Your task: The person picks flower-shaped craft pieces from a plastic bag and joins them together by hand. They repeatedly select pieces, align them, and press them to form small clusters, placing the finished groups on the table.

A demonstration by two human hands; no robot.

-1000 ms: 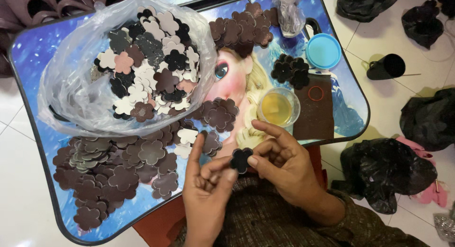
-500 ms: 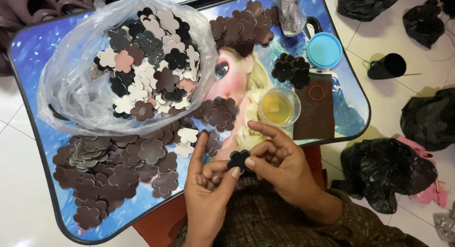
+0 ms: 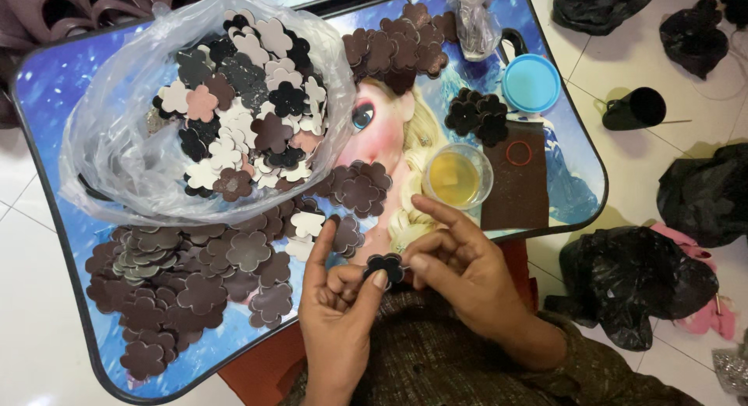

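Nearly unmoved: dark flower piece (image 3: 385, 266) between hands (image 3: 405, 293)

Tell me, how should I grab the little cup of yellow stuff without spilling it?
Grip the clear cup round its side wall, coming in level from the side nearest the hands. It stands upright and open on the tray, with yellow liquid inside, so keep it level. A flat brown piece lies close on the right.

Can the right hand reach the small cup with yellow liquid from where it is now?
Probably yes. The right hand is just below the cup of yellow liquid, with only bare tray surface between them. However, both hands pinch a dark flower-shaped piece, so the left hand would have to hold it alone.
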